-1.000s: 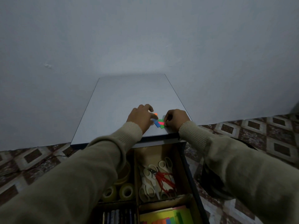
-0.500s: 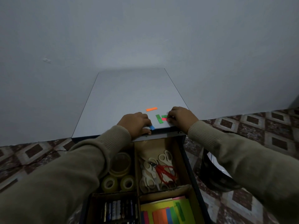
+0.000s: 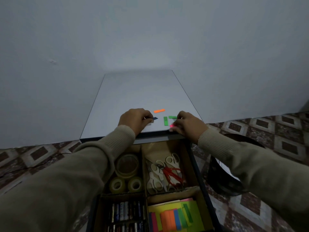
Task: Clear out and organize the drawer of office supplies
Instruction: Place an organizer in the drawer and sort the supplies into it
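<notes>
Five loose flags on cabinet top (image 3: 133,97): left hand (image 3: 135,119) pinches blue flag (image 3: 155,118); orange flag (image 3: 159,111), two green flags (image 3: 165,121) lying free; right hand (image 3: 187,124) pinches pink flag (image 3: 171,125) at front edge (likely to slip into open drawer (image 3: 194,164)).

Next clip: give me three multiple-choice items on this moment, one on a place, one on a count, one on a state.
1. Where does the orange strip lie?
A on the cabinet top
B in the drawer
C on the floor

2. How many green strips lie between the hands?
A one
B two
C four

3. What does the left hand hold?
A scissors
B nothing
C a blue strip

Key: 1 A, it lies flat beyond the hands; 2 B, one upright, one crosswise; 3 C, the strip juts from its fingertips.
</notes>
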